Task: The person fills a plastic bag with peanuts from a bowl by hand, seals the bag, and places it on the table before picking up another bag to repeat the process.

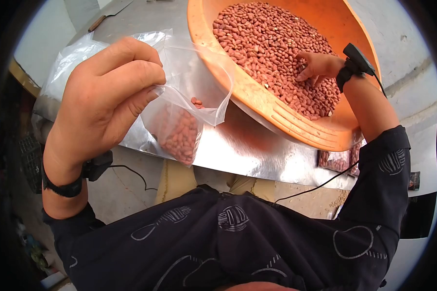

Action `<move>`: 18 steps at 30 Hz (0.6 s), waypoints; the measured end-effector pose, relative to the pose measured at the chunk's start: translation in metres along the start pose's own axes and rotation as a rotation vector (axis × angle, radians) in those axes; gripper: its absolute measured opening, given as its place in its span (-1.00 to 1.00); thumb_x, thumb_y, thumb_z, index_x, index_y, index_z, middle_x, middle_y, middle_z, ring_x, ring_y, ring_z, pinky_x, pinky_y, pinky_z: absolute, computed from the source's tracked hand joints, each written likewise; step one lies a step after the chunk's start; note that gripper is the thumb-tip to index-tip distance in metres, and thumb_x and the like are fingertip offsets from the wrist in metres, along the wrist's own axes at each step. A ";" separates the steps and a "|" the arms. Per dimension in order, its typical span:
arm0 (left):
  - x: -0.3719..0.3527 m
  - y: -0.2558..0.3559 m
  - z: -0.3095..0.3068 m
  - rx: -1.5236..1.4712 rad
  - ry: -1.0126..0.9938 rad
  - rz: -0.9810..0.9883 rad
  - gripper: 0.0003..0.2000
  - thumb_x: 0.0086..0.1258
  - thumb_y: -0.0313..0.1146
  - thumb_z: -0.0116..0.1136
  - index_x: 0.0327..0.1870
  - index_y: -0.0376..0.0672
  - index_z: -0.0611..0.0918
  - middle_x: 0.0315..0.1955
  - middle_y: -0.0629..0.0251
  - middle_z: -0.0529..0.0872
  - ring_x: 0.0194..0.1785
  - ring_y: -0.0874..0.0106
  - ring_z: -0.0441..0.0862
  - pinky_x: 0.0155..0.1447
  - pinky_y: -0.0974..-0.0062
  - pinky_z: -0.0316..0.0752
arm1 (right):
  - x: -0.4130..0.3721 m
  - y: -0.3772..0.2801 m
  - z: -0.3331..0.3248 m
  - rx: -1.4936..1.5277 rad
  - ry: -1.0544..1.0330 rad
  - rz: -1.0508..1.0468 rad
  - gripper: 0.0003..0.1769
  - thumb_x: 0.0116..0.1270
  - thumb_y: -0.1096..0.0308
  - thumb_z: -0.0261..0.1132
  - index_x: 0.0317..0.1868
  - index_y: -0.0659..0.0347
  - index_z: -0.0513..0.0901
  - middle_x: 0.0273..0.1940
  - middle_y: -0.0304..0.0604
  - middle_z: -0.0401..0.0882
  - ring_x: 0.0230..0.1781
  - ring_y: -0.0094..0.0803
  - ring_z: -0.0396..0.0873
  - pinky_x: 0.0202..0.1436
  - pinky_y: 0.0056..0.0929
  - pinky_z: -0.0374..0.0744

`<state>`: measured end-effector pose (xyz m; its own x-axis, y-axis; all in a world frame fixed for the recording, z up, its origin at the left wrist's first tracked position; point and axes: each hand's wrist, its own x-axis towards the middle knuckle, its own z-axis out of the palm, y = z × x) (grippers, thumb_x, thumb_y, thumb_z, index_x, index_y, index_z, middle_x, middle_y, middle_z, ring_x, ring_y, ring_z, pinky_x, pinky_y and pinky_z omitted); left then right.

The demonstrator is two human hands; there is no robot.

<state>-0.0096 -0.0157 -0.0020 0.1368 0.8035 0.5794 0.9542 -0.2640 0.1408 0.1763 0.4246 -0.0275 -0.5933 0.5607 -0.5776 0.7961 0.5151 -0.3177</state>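
My left hand [114, 89] pinches the rim of a clear plastic bag [179, 123], whose mouth gapes open toward the basin. Reddish-brown peanuts [182, 140] fill the lower part of this bag, which hangs at the table's near edge. An orange basin [296, 127] at the upper right holds a large heap of the same peanuts [277, 48]. In that heap rests my right hand [318, 67], its fingers spread and curved down, with the fingertips partly among the peanuts. No peanuts show lifted in it.
The basin stands on a shiny metal table [262, 157]. More clear plastic bags [75, 58] lie behind my left hand, with a wooden-handled blade [102, 18] beyond. Filled packets [334, 159] sit below the basin at the right. A black cable [320, 185] runs from my right wrist.
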 end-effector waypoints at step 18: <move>0.000 0.007 0.001 0.028 0.051 0.066 -0.86 0.22 -0.67 0.24 -0.22 -0.33 0.60 -0.25 0.13 0.62 -0.26 0.24 0.60 -0.21 0.43 0.49 | -0.027 -0.069 0.073 0.192 -0.318 -0.429 -0.56 0.28 0.44 0.38 0.16 0.12 0.51 -0.39 -0.32 0.61 -0.48 -0.58 0.57 -0.53 -0.56 0.47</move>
<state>-0.0022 -0.0166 -0.0016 0.1862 0.7563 0.6272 0.9508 -0.2996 0.0789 0.1464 0.3269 -0.0445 -0.8268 0.0891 -0.5555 0.5169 0.5099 -0.6876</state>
